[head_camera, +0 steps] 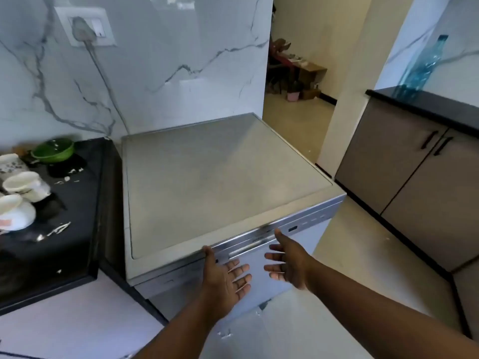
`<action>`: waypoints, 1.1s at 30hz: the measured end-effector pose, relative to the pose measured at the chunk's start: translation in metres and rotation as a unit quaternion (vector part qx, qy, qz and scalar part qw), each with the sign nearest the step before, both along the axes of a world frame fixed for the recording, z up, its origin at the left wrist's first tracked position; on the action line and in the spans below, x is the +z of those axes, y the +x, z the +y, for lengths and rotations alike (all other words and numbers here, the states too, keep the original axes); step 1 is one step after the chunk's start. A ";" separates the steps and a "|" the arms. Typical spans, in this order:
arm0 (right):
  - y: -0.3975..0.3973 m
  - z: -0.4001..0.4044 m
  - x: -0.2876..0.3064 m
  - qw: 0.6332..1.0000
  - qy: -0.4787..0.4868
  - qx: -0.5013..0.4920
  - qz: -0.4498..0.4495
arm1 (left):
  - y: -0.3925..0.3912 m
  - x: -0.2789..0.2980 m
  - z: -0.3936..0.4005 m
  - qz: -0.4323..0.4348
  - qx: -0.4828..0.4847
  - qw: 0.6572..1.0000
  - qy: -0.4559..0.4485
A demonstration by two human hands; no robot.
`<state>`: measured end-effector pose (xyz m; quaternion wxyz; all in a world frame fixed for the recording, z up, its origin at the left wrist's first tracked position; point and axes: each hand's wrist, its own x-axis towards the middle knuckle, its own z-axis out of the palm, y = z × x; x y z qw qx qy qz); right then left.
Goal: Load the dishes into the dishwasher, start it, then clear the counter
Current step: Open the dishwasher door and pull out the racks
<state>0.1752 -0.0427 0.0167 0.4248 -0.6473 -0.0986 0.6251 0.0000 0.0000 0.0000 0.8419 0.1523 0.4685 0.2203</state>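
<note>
**Both hands at the closed dishwasher door, dishes not yet loaded**

The silver, box-shaped freestanding dishwasher [228,182] stands directly ahead of the hands, its door shut. The recessed metal handle slot [252,246] runs side to side along the top of the door front, just under the lid edge, so its long axis lies across the line of both forearms. It sits just above and between the two hands.

The left hand [225,278] is palm up, fingers spread and loosely curled, holding nothing. Its thumb tip touches, or all but touches, the lid's front edge to the left of the slot; I cannot tell which. The right hand [287,263] is likewise spread wide and empty, palm turned inward toward the left hand, thumb raised close to the slot's right end, beside the dark control display [292,229]. Neither hand appears to grip the handle yet. The right hand looks marginally nearer the slot.

The dishes lie well off to the left of the left hand, on the black stone counter [77,244]: a green round bowl [53,151] farthest, then white ceramic cups and bowls [18,200] nearer the onlooker.

Judgement: the step in hand is opening the door; loading has not begun.
</note>
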 end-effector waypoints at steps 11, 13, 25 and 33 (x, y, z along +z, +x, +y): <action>0.019 0.035 -0.046 0.952 0.106 -0.149 0.246 | 0.051 -0.009 -0.004 -0.082 0.222 0.971 -0.029; 0.022 0.034 -0.046 0.951 0.092 -0.135 0.263 | 0.059 -0.010 -0.005 -0.085 0.244 0.966 -0.025; 0.033 0.039 -0.048 0.986 0.056 -0.032 0.154 | 0.076 -0.012 -0.013 -0.062 0.284 0.957 -0.020; 0.023 -0.022 -0.036 0.991 -0.004 -0.014 0.135 | 0.086 -0.023 -0.069 0.083 0.220 0.971 -0.035</action>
